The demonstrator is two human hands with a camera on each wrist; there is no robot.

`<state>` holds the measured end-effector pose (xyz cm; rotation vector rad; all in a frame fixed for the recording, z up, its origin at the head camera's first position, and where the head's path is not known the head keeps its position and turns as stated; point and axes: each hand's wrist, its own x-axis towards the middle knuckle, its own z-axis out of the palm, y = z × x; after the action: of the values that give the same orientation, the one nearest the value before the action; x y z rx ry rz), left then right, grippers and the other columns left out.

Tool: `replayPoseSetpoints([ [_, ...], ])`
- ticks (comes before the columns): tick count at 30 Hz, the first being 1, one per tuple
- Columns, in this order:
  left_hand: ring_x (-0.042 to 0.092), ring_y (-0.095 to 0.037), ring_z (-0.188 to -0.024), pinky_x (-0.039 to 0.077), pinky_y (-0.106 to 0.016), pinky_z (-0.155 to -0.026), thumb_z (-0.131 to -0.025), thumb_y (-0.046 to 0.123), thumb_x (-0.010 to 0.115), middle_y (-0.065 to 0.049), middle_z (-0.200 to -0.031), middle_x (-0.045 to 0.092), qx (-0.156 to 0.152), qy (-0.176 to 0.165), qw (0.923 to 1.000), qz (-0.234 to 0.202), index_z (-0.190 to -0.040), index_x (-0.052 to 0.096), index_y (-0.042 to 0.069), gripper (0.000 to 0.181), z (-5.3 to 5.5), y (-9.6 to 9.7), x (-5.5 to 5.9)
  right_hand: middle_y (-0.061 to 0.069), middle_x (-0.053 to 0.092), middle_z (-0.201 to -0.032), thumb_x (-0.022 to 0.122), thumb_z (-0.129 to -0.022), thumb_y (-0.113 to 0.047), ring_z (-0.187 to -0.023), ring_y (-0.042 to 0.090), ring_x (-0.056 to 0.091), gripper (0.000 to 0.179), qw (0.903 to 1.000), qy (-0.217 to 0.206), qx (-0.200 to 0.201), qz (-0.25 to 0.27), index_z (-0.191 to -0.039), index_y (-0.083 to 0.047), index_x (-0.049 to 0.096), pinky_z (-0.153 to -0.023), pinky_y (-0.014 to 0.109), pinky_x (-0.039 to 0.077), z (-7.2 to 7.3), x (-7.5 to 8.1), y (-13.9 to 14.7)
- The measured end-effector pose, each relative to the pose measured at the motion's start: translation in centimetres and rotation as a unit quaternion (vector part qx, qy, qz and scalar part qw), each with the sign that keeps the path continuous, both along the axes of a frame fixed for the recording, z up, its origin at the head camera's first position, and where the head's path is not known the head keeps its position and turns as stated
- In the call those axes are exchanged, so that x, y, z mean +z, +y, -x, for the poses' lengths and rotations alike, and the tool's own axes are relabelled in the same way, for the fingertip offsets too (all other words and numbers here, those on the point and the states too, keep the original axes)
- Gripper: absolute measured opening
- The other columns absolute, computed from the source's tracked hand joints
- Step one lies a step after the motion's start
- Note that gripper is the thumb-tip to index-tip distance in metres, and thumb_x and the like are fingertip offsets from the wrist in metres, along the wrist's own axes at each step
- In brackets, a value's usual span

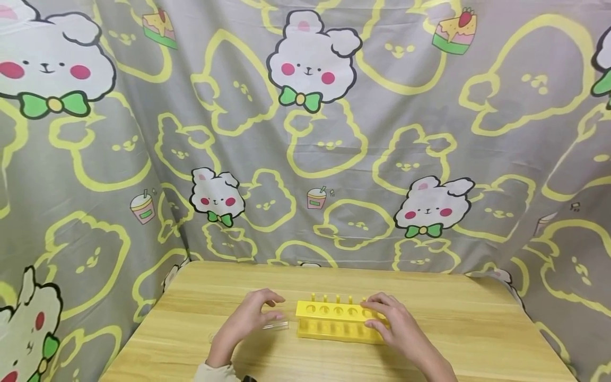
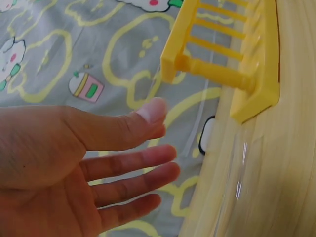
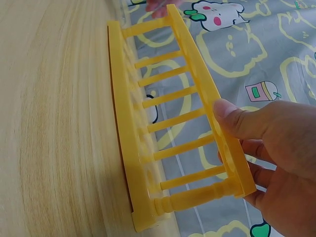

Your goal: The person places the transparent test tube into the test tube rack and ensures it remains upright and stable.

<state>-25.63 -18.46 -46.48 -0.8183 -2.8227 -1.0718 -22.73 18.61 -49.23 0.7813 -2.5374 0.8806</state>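
W/ my R hand (image 1: 397, 322) I'm clamping the yellow test-tube rack (image 1: 331, 316) at its right end, prob. steadying it upright on the counter (image 1: 229, 278); my L hand (image 1: 253, 314) is hovering, empty, fingers relaxed, near a clear test tube (image 1: 279, 326) lying just left.

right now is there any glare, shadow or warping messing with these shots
Head view: bright overall, soft shadow on the table left of the rack; left wrist view: thin glare streaks on the clear tube, its outline faint; right wrist view: dimmer, the rack's base edge bowing slightly, perhaps lens distortion.
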Motion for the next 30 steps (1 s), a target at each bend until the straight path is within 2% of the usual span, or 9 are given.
replayPoseSetpoints([
  [4, 0.067, -0.038, -0.099, 0.057, -0.055, -0.082, -0.088, 0.008, 0.08, -0.016, -0.113, 0.072, 0.0, -0.026, 0.9996, 0.01, -0.114, 0.074, 0.001, 0.027, 0.0, -0.5, 0.1, -0.004, 0.065, -0.117, 0.081, -0.086, -0.01, -0.102, 0.018, 0.063, 0.036, 1.0, 0.0, -0.006, -0.001, -0.121, -0.01, 0.075, -0.08, 0.034, 0.058, 0.0, -0.1, 0.1],
  [8, 0.066, -0.039, -0.096, 0.058, -0.053, -0.08, -0.085, 0.004, 0.081, -0.019, -0.11, 0.072, 0.005, -0.034, 0.9992, 0.021, -0.111, 0.074, -0.004, 0.028, 0.2, -1.0, 0.0, -0.004, 0.065, -0.117, 0.082, -0.086, -0.01, -0.102, 0.018, 0.063, 0.036, 0.9999, 0.0, -0.012, -0.003, -0.121, -0.01, 0.075, -0.08, 0.036, 0.058, -0.1, -0.1, 0.2],
  [15, 0.067, -0.036, -0.087, 0.057, -0.039, -0.073, -0.082, 0.0, 0.082, -0.02, -0.099, 0.073, 0.006, -0.043, 0.998, 0.046, -0.105, 0.074, -0.008, 0.026, 0.6, -1.5, -0.3, -0.003, 0.065, -0.117, 0.082, -0.085, -0.008, -0.102, 0.018, 0.063, 0.037, 0.9999, 0.002, -0.011, 0.003, -0.121, -0.008, 0.074, -0.08, 0.034, 0.058, -0.2, -0.2, 0.3],
  [22, 0.066, -0.039, -0.092, 0.057, -0.052, -0.078, -0.079, 0.0, 0.085, -0.021, -0.099, 0.07, 0.027, -0.055, 0.9959, 0.066, -0.108, 0.073, -0.007, 0.032, 0.5, -1.8, -0.8, -0.004, 0.065, -0.116, 0.081, -0.086, -0.01, -0.102, 0.017, 0.063, 0.036, 1.0, 0.0, -0.007, 0.006, -0.122, -0.009, 0.074, -0.08, 0.033, 0.058, -0.1, -0.2, 0.3],
  [26, 0.065, -0.033, -0.088, 0.056, -0.049, -0.076, -0.076, -0.001, 0.087, -0.017, -0.096, 0.069, 0.037, -0.053, 0.9945, 0.083, -0.106, 0.073, -0.006, 0.034, 0.3, -2.0, -1.3, -0.004, 0.065, -0.117, 0.081, -0.086, -0.009, -0.102, 0.018, 0.063, 0.037, 1.0, -0.001, 0.0, 0.005, -0.122, -0.008, 0.074, -0.08, 0.033, 0.058, 0.0, -0.2, 0.2],
  [30, 0.062, -0.029, -0.083, 0.055, -0.044, -0.073, -0.068, -0.002, 0.09, -0.012, -0.089, 0.066, 0.041, -0.047, 0.9936, 0.094, -0.102, 0.073, -0.004, 0.038, 0.2, -2.2, -1.6, -0.004, 0.064, -0.117, 0.081, -0.086, -0.009, -0.102, 0.018, 0.063, 0.036, 1.0, -0.001, 0.002, 0.004, -0.122, -0.008, 0.074, -0.08, 0.033, 0.058, 0.2, -0.2, 0.0],
])
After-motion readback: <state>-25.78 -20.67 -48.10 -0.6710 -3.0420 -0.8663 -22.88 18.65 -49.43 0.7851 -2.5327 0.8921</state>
